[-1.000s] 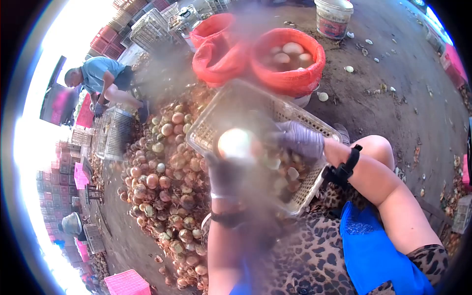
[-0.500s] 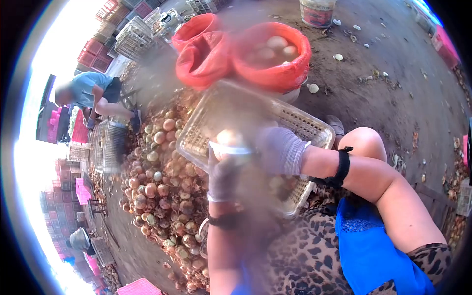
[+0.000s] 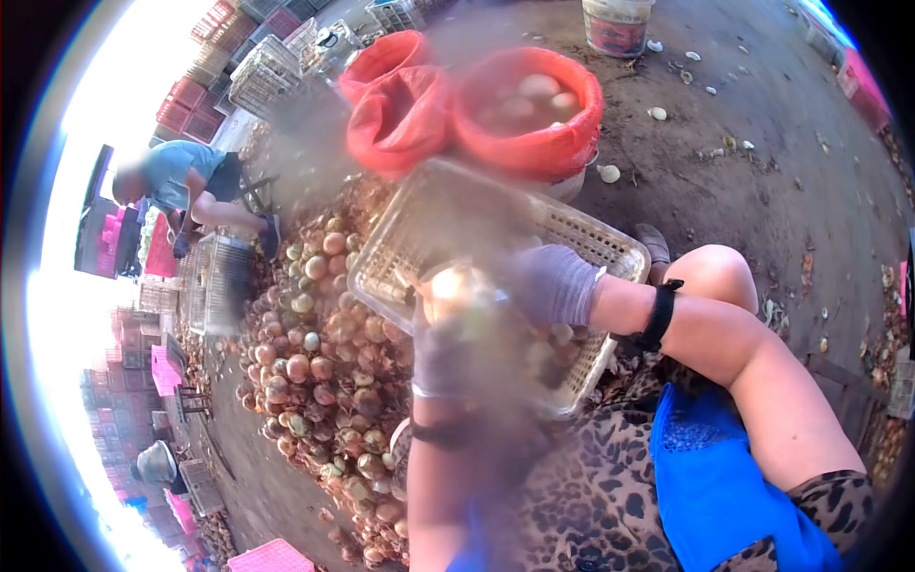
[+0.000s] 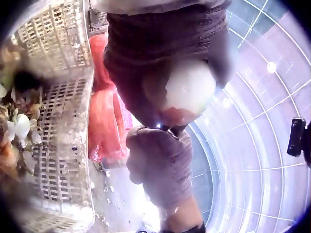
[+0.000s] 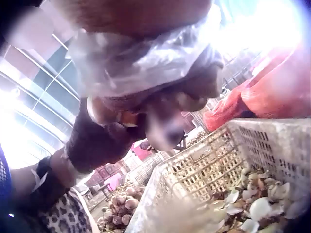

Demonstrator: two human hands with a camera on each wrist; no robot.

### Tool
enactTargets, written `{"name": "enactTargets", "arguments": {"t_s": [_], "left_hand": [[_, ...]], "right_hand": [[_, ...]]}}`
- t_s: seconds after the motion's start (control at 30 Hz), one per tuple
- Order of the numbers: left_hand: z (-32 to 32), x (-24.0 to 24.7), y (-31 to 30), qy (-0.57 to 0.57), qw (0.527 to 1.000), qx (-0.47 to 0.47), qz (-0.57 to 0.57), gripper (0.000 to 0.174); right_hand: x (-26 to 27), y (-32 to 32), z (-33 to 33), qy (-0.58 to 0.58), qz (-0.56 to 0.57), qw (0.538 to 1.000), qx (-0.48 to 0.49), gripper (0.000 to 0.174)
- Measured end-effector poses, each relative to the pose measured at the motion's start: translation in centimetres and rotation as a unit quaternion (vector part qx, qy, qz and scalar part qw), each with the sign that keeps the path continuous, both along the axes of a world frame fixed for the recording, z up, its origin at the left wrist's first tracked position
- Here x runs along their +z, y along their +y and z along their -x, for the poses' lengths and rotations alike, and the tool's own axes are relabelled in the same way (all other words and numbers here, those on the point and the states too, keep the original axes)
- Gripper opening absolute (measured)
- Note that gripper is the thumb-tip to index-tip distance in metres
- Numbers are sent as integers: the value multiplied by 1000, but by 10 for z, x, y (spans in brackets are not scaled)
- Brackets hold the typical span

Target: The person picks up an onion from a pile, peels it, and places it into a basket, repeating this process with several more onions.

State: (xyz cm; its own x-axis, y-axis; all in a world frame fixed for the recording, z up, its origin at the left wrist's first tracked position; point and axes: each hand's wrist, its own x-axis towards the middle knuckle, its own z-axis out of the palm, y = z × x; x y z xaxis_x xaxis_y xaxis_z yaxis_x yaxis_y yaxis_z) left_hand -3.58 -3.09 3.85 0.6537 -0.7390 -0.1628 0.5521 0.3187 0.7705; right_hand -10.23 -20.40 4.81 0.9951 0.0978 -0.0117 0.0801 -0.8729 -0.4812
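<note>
My gloved left hand [image 3: 438, 357] holds a partly peeled onion [image 3: 446, 286] over the near side of a plastic crate [image 3: 596, 236]. In the left wrist view the onion [image 4: 190, 90] is mostly white, with a reddish patch low down. Right against it is my gloved right hand [image 3: 560, 286], its fingers [image 4: 158, 153] curled round a small shiny tool [image 4: 159, 126] whose kind I cannot tell. Haze on the lens blurs where the hands meet. White and brown onion peelings [image 5: 260, 208] lie in the crate.
A big heap of onions [image 3: 300, 367] spreads left of the crate. Beyond it stand a red-lined bucket [image 3: 581, 143] with peeled onions and another red bag [image 3: 400, 124]. A person [image 3: 186, 181] bends over a crate at far left. A white bucket [image 3: 618, 27] stands farther back.
My right hand has moved left, from over the crate's far side to the onion in my left hand. The view has shifted slightly. My left hand still holds the onion.
</note>
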Motion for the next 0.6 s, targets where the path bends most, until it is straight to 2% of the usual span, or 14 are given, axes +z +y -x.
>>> {"name": "enactTargets", "arguments": {"t_s": [0.1, 0.13, 0.2, 0.27, 0.33, 0.43, 0.47, 0.53, 0.57, 0.6], "left_hand": [[-2, -7, -3, -17, 999, -28, -20, 82], [5, 4, -7, -50, 997, 13, -59, 83], [10, 5, 0, -97, 994, 45, -22, 84], [1, 1, 15, -135, 986, 96, -23, 85], [-4, 11, 22, -62, 992, 108, -6, 83], [-13, 15, 19, -30, 993, 106, 41, 75], [-13, 16, 15, -68, 991, 116, 29, 73], [-14, 9, 10, 114, 972, 72, 190, 71], [-14, 5, 8, 208, 943, 52, 256, 70], [-16, 5, 6, 28, 985, 129, 110, 71]], "right_hand": [[-27, -11, -8, -51, 1, 999, -5, 54], [-27, -21, -13, -40, 12, 999, -9, 50], [-18, -44, -19, 21, 36, 999, -20, 43], [-23, -45, -19, 60, -20, 995, -80, 43], [-42, -28, -23, 43, -132, 978, -155, 52], [-35, 0, -15, -3, -372, 920, -122, 59], [-31, 10, -10, -31, -365, 925, -96, 60], [-22, 30, -6, -82, -352, 931, -46, 61], [-18, 36, -7, -95, -335, 936, -41, 52], [-13, 41, -9, -107, -318, 941, -38, 44]]}}
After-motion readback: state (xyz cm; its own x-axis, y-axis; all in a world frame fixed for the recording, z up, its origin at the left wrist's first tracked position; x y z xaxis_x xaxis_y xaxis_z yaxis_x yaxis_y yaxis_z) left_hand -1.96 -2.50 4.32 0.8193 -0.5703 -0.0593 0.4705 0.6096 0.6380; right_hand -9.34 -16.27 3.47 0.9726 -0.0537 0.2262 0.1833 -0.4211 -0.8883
